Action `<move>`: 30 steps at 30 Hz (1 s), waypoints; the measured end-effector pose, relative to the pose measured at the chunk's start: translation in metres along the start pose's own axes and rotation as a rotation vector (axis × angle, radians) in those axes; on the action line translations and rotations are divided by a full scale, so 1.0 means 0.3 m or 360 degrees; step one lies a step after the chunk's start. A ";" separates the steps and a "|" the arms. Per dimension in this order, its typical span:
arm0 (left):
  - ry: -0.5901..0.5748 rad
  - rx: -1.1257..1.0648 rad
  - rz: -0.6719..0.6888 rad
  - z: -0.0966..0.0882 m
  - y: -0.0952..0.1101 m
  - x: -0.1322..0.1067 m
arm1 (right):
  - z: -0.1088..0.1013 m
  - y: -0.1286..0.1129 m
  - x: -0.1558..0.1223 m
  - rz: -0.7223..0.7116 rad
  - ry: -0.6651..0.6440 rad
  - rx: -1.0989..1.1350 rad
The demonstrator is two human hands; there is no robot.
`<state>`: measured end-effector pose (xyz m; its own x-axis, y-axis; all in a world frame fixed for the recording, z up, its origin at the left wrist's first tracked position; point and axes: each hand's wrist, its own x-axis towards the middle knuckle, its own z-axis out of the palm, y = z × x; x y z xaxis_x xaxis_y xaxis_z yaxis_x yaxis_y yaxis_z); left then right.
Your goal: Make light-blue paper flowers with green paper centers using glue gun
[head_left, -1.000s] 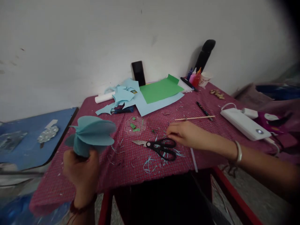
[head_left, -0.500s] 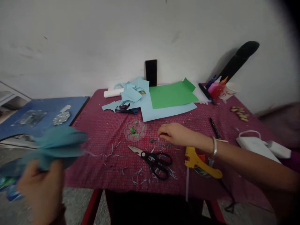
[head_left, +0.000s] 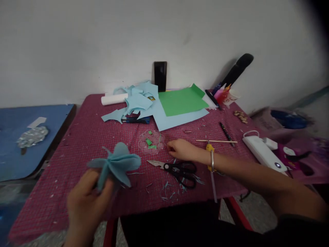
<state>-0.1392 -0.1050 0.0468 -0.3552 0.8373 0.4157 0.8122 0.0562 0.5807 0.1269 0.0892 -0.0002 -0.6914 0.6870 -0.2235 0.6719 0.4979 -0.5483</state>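
My left hand (head_left: 86,202) is closed round the base of a light blue paper flower (head_left: 117,165), held above the near left part of the red checked tablecloth (head_left: 84,137). My right hand (head_left: 181,150) reaches across the table, fingers curled and pinched low on the cloth; what they hold, if anything, is too small to make out. It lies between a round clear lid with green scraps (head_left: 151,141) and black-handled scissors (head_left: 177,168).
Green paper (head_left: 181,100) and light blue sheets (head_left: 144,101) lie at the back by a black phone (head_left: 160,75) leaning on the wall. Glue bottles (head_left: 222,94), a pen (head_left: 226,129), a wooden stick (head_left: 217,141), a white power bank (head_left: 264,151). Blue table (head_left: 28,137) left.
My left hand brought the paper flower back from the far left over the table. My right hand shifted slightly left toward the lid. The camera view swung.
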 end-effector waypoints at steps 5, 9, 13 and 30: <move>0.0047 0.0132 0.0177 0.110 0.016 -0.025 | -0.009 -0.018 0.005 0.0097 0.0027 0.0514; 0.0057 0.0136 0.0270 0.133 0.000 -0.051 | 0.000 -0.031 -0.003 0.0269 -0.0065 0.1134; 0.0042 0.0094 0.0208 0.132 -0.016 -0.021 | 0.015 -0.058 0.009 0.0348 -0.0115 0.1882; 0.0096 0.0087 0.0033 0.177 0.066 -0.072 | 0.015 -0.213 -0.022 0.0170 -0.0494 0.2533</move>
<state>-0.0909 -0.0930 0.0123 -0.3636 0.8045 0.4696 0.8433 0.0702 0.5328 0.0872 0.0506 0.0328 -0.8188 0.4549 -0.3502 -0.0849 -0.6992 -0.7098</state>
